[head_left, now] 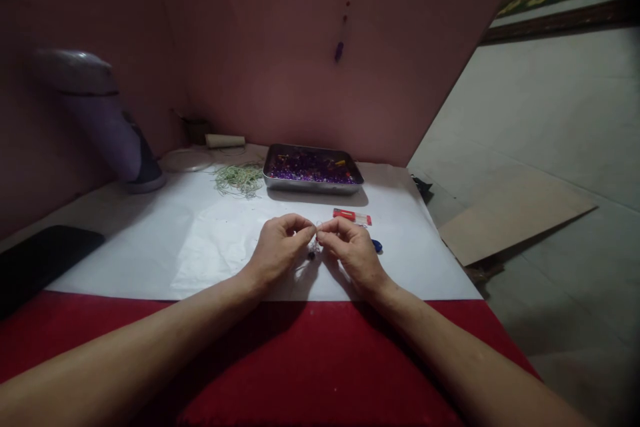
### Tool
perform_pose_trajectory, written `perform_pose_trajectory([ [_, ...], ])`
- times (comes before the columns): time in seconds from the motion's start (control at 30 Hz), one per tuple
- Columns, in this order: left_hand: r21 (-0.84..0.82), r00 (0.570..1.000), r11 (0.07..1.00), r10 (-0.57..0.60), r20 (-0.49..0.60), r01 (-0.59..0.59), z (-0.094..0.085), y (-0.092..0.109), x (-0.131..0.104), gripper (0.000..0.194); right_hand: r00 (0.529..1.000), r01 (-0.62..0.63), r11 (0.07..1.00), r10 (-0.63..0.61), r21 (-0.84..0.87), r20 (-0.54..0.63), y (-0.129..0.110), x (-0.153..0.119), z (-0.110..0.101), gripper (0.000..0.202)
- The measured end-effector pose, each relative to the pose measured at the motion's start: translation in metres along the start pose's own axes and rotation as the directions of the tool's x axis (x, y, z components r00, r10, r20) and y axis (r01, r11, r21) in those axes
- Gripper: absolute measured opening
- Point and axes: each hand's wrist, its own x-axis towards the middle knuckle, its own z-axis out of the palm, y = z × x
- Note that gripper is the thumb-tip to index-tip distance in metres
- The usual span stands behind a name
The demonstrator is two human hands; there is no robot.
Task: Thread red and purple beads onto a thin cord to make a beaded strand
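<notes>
Just below mid-frame I have the left hand and right hand tip to tip, fingers pinched on the beads; their cluster sits just under the fingertips, perhaps touching the paper; I cannot tell.

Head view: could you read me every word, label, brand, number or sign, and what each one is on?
None can be read.
Red-and-white packet, just beyond the right hand: any print is too small to read.
Purple bottle at the left: its dark side patch is too blurred to show lettering.
Beaded piece at the fingertips: no lettering visible.
</notes>
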Motion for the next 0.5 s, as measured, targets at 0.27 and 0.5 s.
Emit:
perform_pose_trajectory([
  [0.27,0.385,0.972,0.899,0.235,-0.027,-0.206,-0.0042,0.0009,0.0004,0.015,1.0,0.015,1.0,-0.015,-0.004,0.006,0.0027,0.0004,-0.0006,0.008],
  [0.5,0.422,0.974,0.88,0.221,0.046,-0.219,-0.0039,0.0038,-0.0003,0.014,1.0,0.012,1.0,-0.012,0.0,-0.001,0.0017,-0.0001,0.0004,0.007],
])
